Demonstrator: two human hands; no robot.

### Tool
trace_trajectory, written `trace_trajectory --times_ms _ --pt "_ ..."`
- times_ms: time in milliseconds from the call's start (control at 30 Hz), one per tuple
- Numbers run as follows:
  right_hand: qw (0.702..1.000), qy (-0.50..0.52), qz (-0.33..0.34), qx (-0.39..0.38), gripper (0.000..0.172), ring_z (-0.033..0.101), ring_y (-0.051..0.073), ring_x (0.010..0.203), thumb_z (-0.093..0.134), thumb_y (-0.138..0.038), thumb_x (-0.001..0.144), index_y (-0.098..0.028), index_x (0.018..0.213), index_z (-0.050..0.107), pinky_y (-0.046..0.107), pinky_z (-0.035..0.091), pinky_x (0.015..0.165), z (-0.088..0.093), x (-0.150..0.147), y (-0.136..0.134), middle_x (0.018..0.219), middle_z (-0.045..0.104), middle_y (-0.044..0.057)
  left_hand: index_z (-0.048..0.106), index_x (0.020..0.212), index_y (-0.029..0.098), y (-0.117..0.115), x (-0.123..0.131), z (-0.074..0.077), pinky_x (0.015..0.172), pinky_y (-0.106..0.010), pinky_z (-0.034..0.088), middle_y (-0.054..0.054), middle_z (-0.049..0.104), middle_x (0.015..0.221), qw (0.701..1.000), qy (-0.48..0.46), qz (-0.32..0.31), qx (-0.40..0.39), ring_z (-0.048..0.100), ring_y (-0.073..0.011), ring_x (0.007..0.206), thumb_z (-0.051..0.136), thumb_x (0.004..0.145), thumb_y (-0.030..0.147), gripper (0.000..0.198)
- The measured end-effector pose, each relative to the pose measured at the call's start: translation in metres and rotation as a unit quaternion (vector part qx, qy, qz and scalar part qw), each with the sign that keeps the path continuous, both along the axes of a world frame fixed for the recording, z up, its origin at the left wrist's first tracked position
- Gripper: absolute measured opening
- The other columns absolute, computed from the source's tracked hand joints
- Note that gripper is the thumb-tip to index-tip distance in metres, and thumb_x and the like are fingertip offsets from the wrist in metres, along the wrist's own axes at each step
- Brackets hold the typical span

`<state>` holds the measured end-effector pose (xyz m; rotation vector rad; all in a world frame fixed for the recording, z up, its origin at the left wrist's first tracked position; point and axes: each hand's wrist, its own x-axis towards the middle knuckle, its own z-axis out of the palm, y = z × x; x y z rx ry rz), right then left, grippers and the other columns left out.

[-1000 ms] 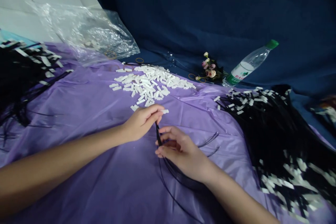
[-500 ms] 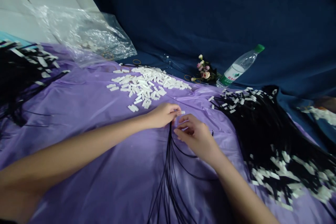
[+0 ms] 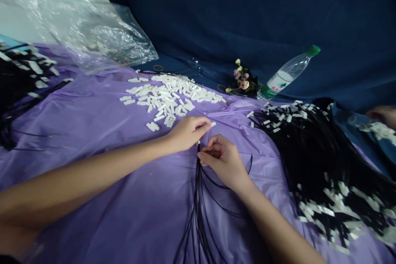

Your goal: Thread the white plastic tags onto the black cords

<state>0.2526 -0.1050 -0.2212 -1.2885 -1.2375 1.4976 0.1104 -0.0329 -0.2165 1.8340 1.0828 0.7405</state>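
Observation:
My left hand [image 3: 186, 133] is closed, with a small white plastic piece [image 3: 213, 124] pinched between thumb and forefinger. Below its curled fingers hangs a bunch of thin black cables [image 3: 198, 189], with a bit of white at the top. My right hand [image 3: 225, 161] pinches at the upper part of this bunch, its thumb and fingertips on a black cable. Exactly how many strands it grips is hidden. Beyond the left hand, a heap of loose white pieces [image 3: 173, 93] lies on the purple sheet [image 3: 123, 198].
Black cables with white ends lie in a large pile [image 3: 312, 144] at right and another [image 3: 18, 86] at left. Behind are a clear plastic bag [image 3: 93, 37], artificial flowers [image 3: 243, 78] and a tilted bottle [image 3: 283, 76]. Another person's hand [image 3: 383, 114] shows at the right edge.
My right hand has moved left and closed onto the cable bunch. The left hand has shifted slightly up and left, still with the white piece. The other person's hand shows more.

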Motion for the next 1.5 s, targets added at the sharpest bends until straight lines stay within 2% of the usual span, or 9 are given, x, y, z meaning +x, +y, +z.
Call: trace_trajectory --times_ms 200,367,500,733,833,1033,1100,1200,1500 --pt "0.999 0.020 0.014 0.048 0.027 0.061 0.012 0.064 0.070 -0.027 0.073 -0.021 0.079 0.045 0.026 0.051 0.063 0.007 -0.004 -0.002 0.074 0.062 -0.002 0.062 0.088 0.014 -0.005 0.012 -0.004 0.040 -0.021 0.026 0.006 0.046 0.044 0.967 -0.211 0.010 -0.145 0.037 -0.0055 0.038 0.053 0.086 0.037 0.025" --pt "0.974 -0.171 0.124 0.081 0.025 0.064 0.019 0.096 0.064 -0.033 0.083 -0.021 0.102 0.054 0.034 0.051 0.084 0.031 0.016 -0.019 0.101 0.066 0.005 0.063 0.082 0.014 0.007 0.005 0.000 0.036 -0.022 0.020 0.009 0.035 0.033 0.922 -0.355 0.064 -0.138 0.029 -0.0049 0.028 0.056 0.085 0.033 0.020" --pt "0.961 -0.161 0.211 0.074 0.046 0.057 0.020 0.114 0.064 -0.038 0.084 -0.026 0.125 0.047 0.038 0.046 0.099 0.051 0.031 -0.038 0.124 0.059 0.006 0.062 0.080 0.015 0.014 0.000 0.000 0.035 -0.022 0.019 0.009 0.035 0.032 0.900 -0.404 0.105 -0.127 0.027 -0.0051 0.027 0.056 0.085 0.028 0.016" --pt "0.952 -0.112 0.283 0.021 0.043 0.065 0.012 0.086 0.058 -0.024 0.087 -0.029 0.127 0.044 0.026 0.053 0.077 0.058 0.027 -0.043 0.117 0.064 0.003 0.062 0.080 0.015 0.011 0.004 -0.003 0.035 -0.021 0.019 0.009 0.034 0.033 0.900 -0.403 0.104 -0.128 0.027 -0.0046 0.028 0.056 0.085 0.030 0.017" --pt "0.950 -0.150 0.273 0.031 0.037 0.066 0.012 0.084 0.058 -0.021 0.087 -0.026 0.122 0.049 0.025 0.052 0.075 0.054 0.025 -0.039 0.108 0.067 0.003 0.062 0.080 0.015 0.011 0.005 -0.004 0.035 -0.021 0.019 0.009 0.034 0.033 0.897 -0.407 0.124 -0.122 0.027 -0.0051 0.028 0.056 0.084 0.030 0.017" --pt "0.961 -0.196 0.128 0.148 0.013 0.064 0.012 0.079 0.059 -0.019 0.084 -0.020 0.097 0.058 0.024 0.049 0.073 0.045 0.020 -0.026 0.090 0.067 0.001 0.061 0.082 0.016 -0.002 0.015 -0.007 0.036 -0.021 0.020 0.010 0.033 0.035 0.917 -0.363 0.104 -0.130 0.028 -0.0052 0.031 0.055 0.086 0.034 0.019" --pt "0.975 -0.153 0.106 0.120 0.007 0.062 0.011 0.071 0.061 -0.023 0.083 -0.020 0.087 0.057 0.022 0.048 0.062 0.038 0.013 -0.023 0.082 0.064 0.000 0.062 0.085 0.016 -0.008 0.018 -0.009 0.037 -0.022 0.019 0.010 0.033 0.037 0.932 -0.329 0.094 -0.118 0.029 -0.0055 0.032 0.054 0.087 0.036 0.021" --pt "0.989 -0.115 0.051 0.080 0.016 0.059 0.011 0.060 0.066 -0.027 0.078 -0.020 0.078 0.052 0.020 0.043 0.053 0.023 0.000 -0.022 0.070 0.058 -0.003 0.063 0.088 0.016 -0.014 0.019 -0.012 0.038 -0.022 0.020 0.009 0.033 0.039 0.950 -0.287 0.084 -0.087 0.029 -0.0055 0.035 0.054 0.087 0.038 0.024" --pt "0.998 0.037 0.020 -0.036 0.031 0.060 0.012 0.056 0.073 -0.026 0.069 -0.020 0.073 0.044 0.026 0.051 0.057 -0.001 -0.004 -0.012 0.067 0.061 -0.003 0.062 0.087 0.015 -0.010 0.015 -0.009 0.042 -0.021 0.028 0.007 0.042 0.041 0.950 -0.273 0.053 -0.142 0.037 -0.0067 0.038 0.051 0.088 0.036 0.024"
